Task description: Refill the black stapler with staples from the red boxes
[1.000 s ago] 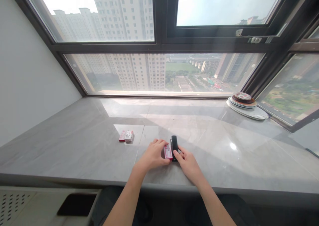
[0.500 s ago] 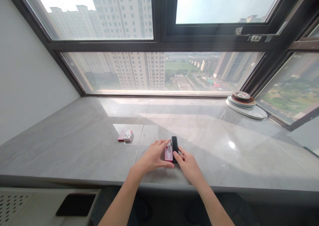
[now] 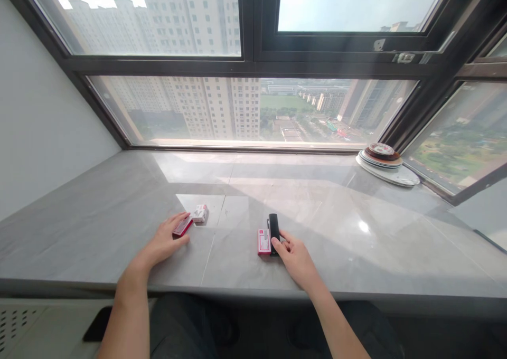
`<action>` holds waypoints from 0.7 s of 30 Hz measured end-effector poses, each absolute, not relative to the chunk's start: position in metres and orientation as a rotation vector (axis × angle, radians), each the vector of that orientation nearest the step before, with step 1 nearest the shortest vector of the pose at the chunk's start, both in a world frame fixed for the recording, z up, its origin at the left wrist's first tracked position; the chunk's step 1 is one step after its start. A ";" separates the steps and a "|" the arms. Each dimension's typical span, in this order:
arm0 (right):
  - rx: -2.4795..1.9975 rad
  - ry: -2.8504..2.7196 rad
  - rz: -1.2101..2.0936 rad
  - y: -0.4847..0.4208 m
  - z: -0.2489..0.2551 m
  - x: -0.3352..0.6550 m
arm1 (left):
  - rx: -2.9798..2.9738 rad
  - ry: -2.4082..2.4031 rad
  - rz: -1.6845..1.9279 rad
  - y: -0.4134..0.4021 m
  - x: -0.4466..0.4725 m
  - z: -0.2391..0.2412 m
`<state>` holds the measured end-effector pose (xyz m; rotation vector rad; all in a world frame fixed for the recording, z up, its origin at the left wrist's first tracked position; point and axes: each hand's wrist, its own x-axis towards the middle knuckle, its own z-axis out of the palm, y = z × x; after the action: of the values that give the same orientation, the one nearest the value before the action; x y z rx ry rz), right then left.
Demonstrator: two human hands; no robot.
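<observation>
On the left of the grey counter, my left hand [image 3: 165, 241] grips a small red-and-white box [image 3: 182, 226] between thumb and fingers. Just beyond that box, almost touching it, sits a smaller white box [image 3: 200, 213] with pink markings. My right hand [image 3: 295, 256] holds a black stapler [image 3: 273, 234] from its right side, thumb over the top. The stapler lies on the counter, pointing away from me. Against its left side rests another red-and-white box [image 3: 264, 242], which neither hand is holding.
A stack of plates [image 3: 386, 163] stands in the right corner by the window. The counter [image 3: 348, 258] ends at a front edge near my forearms. Dark window frames [image 3: 245, 68] rise behind it. A dark flat object [image 3: 95, 324] lies below on the left.
My left hand has left the box beside the stapler, moved left and taken hold of another red-and-white box, turning it away from the white box. My right hand stays on the stapler.
</observation>
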<state>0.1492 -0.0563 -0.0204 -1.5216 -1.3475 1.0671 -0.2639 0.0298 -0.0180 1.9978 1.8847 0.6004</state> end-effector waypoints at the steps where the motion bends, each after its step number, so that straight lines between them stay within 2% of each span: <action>1: -1.523 -1.346 1.066 -0.056 -0.021 0.149 | 2.030 1.872 0.540 0.020 -0.270 -0.022; 5: -1.532 -1.338 1.066 -0.055 -0.022 0.149 | 2.019 1.862 0.399 -0.013 -0.286 -0.028; 9: -1.547 -1.314 1.074 -0.056 -0.020 0.148 | 1.893 1.842 0.410 -0.027 -0.271 -0.016; 12: -1.548 -1.302 1.068 -0.057 -0.017 0.145 | 1.924 1.782 0.480 -0.034 -0.228 0.003; 16: -1.548 -1.302 1.060 -0.058 -0.014 0.144 | 2.012 1.456 0.637 -0.036 -0.141 0.025; 21: -1.543 -1.347 1.026 -0.060 -0.013 0.144 | 2.114 1.192 0.757 -0.022 -0.064 0.022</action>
<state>0.1443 -0.0597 -0.0130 -1.5435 -1.3465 1.0255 -0.0645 -0.0215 0.0218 2.1140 1.1920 0.7575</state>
